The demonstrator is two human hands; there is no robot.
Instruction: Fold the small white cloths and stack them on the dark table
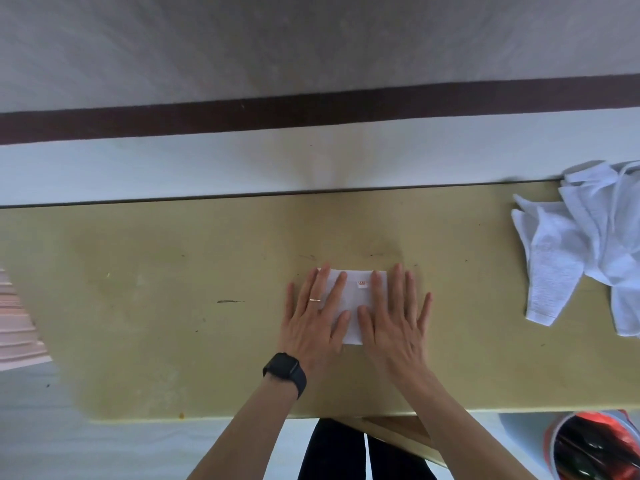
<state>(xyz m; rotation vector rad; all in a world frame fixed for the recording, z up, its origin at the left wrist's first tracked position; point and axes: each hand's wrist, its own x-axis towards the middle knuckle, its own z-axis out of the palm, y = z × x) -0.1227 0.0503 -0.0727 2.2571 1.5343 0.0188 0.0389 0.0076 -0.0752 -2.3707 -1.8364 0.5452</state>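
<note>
While both hands lie flat and wide, the left hand (313,317) and right hand (394,318) press the folded cloth (353,299) between them on the table (173,289). More loose cloths (581,244) wait far right, nearer the right hand.

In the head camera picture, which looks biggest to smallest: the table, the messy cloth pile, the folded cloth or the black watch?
1. table
2. messy cloth pile, cut off at the picture edge
3. folded cloth, partly covered
4. black watch
</note>
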